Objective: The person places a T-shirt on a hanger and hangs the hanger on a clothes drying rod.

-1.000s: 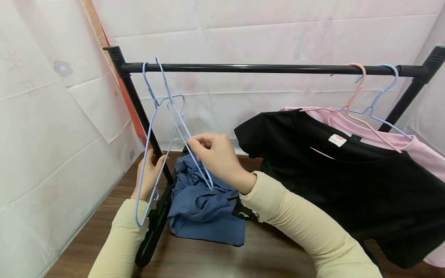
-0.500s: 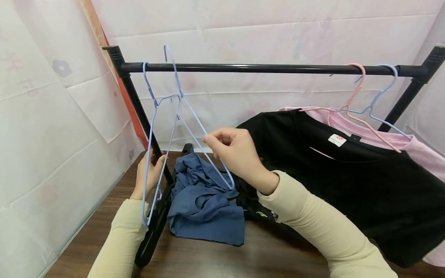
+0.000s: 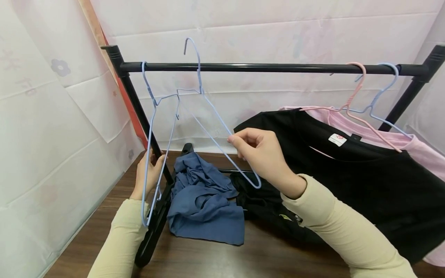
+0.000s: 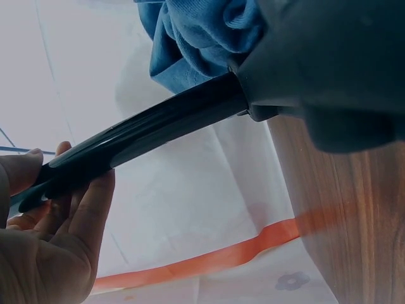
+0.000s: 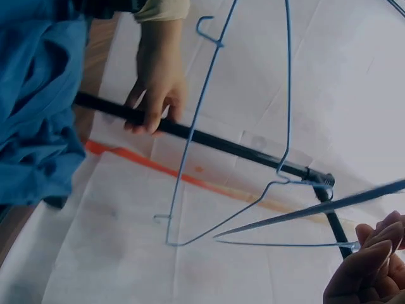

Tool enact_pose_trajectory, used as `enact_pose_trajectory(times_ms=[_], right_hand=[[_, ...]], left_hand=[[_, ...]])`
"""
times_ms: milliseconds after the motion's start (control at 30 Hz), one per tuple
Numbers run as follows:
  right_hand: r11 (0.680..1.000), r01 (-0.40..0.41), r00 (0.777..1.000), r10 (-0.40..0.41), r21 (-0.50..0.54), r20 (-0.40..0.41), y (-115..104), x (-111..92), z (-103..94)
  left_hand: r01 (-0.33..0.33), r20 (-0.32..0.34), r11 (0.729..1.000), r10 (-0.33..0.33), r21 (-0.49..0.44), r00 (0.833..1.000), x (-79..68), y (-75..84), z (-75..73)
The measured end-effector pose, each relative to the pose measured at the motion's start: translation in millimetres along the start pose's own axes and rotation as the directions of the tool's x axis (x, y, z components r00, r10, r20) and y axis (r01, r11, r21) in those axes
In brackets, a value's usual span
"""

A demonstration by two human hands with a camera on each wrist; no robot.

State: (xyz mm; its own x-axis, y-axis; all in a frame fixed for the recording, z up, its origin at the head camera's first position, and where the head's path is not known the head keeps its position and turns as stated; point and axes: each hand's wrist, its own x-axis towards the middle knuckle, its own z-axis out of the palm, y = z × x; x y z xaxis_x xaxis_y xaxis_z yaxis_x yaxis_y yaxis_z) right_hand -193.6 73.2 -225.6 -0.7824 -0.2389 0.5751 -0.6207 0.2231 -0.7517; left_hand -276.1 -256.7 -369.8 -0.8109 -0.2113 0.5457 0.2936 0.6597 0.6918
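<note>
1. Two hands are seen at work, and the step in hand is judged to be the taking of a blue hanger [image 3: 200, 83] off the black bar [image 3: 264, 68], its hook being held above the bar, upper left of centre
2. One side wire of that hanger is pinched between thumb and fingertips of the right hand [image 3: 260, 152], near the centre of the frame
3. An upright post [image 3: 133, 104] is gripped by the left hand [image 3: 153, 175], lower left, with fingers and thumb wrapped round it
4. Another blue hanger [image 3: 154, 102] is hung at the bar's left end; whether it is touched by the held one cannot be told
5. Crumpled blue cloth [image 3: 205, 208] is seen at lower centre, beside dark cloth [image 3: 264, 200]; at right, a black T-shirt [image 3: 347, 185] is hung
6. Next, the held hanger would probably need to be drawn clear of its neighbour, then brought down towards the blue cloth
</note>
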Motion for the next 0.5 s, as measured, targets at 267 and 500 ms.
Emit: enact_pose_trajectory(times_ms=[267, 500], right_hand=[[0.991, 0.027, 0.998, -0.033, -0.128, -0.048, 18.0, -6.2, -19.5], [0.978, 0.044, 0.994, -0.062, -0.206, -0.085, 31.9, -14.9, -40.1]], left_hand=[[0.008, -0.004, 1.000, -0.008, -0.007, 1.000, -0.7, 2.4, -0.2], [0.010, -0.009, 1.000, -0.010, 0.002, 1.000, -2.7, 5.6, -1.1]])
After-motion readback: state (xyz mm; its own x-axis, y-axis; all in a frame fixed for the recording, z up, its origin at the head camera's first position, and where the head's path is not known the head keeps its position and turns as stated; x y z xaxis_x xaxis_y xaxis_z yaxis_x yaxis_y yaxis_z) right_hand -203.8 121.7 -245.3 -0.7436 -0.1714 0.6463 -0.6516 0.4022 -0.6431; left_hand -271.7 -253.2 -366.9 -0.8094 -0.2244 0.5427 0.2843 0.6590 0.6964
